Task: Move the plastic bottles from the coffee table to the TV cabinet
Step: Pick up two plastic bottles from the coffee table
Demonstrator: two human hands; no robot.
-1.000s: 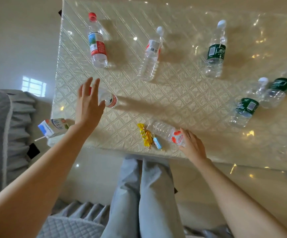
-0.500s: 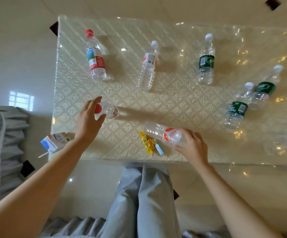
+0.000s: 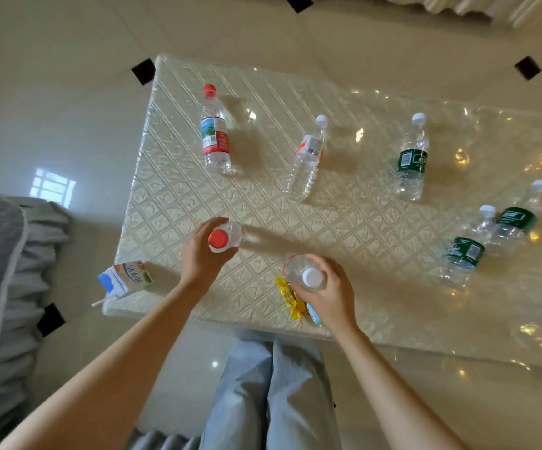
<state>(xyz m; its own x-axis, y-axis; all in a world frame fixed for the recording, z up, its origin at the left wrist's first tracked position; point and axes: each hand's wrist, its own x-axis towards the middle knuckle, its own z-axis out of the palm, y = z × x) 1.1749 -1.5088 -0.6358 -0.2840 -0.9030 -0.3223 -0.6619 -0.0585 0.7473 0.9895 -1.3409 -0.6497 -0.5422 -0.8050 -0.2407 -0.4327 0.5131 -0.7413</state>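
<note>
The left hand [image 3: 199, 254] grips a red-capped bottle [image 3: 225, 237] by its top. The right hand [image 3: 329, 295] grips a white-capped bottle [image 3: 302, 272], just above the surface [image 3: 344, 222].

1. The quilted cream tabletop [image 3: 344, 222] fills the frame's centre and right.
2. Upper middle, a row runs left to right: red-capped clear plastic bottle [image 3: 215, 134], white-capped red-labelled plastic bottle [image 3: 308, 159], white-capped green-labelled plastic bottle [image 3: 412, 159].
3. At right, two green-labelled plastic bottles [image 3: 464, 254] [image 3: 516, 220] stand just beside each other.
4. The white and blue milk carton [image 3: 126, 278] lies at the tabletop's lower left corner.
5. The yellow snack wrappers [image 3: 290, 298] lie at the near edge, lower centre.
</note>
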